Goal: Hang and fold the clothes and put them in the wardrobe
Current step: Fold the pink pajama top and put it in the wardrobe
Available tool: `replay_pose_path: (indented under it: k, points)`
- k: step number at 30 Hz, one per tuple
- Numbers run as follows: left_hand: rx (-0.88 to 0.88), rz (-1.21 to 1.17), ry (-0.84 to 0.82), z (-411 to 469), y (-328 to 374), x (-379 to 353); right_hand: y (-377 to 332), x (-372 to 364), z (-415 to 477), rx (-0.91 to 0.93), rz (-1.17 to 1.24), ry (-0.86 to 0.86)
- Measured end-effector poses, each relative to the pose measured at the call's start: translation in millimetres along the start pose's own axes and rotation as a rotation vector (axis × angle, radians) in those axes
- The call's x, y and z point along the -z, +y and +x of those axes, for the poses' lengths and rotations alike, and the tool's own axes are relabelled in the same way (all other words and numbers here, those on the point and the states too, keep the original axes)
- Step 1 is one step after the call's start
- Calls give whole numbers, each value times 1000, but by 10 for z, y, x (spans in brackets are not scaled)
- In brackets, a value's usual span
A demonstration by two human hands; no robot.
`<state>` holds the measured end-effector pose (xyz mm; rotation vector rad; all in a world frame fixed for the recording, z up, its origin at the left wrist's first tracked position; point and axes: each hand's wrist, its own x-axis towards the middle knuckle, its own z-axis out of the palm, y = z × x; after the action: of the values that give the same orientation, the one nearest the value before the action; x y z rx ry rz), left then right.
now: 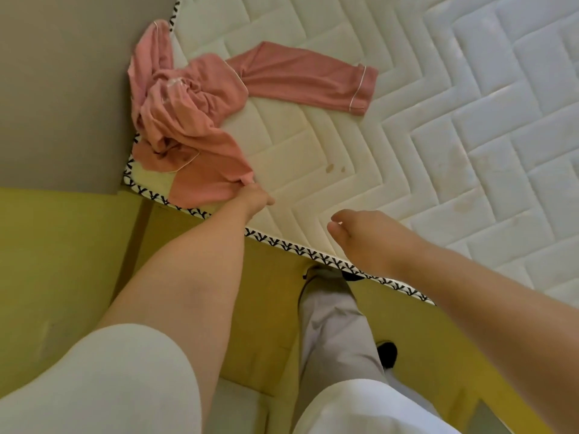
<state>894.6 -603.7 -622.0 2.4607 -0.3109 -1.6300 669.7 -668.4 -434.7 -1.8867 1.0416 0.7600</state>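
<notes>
Pink garment: crumpled, one sleeve lying flat, on the mattress corner just beyond the left hand. Left hand: pinches the garment's nearest hem, probably to drag it closer for spreading. Right hand: beside the left, clear of the cloth, fingers loosely curled, holding nothing, likely ready to take another edge.

No readable text, labels or numbers — none anywhere.
</notes>
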Motion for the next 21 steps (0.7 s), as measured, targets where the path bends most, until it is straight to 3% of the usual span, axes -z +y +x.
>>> replay_pose_path:
  k: [4,7,11,16,21]
  points:
    - [-111,-213,128,-137,6,212,-79,36,-75,-19,-7,-4]
    - [-312,-140,198,-614,154,421,-146,142,-250,-19,-3,11]
    - [-570,-76,154,-1507,463,626,-217,326,-566,-8,-25,59]
    - [-825,-32,174,-2704,992,740,-188,552,-1109,45,40,213]
    - [-1085,18,87,-3880,1467,604,-22,756,-1793,115,317,466]
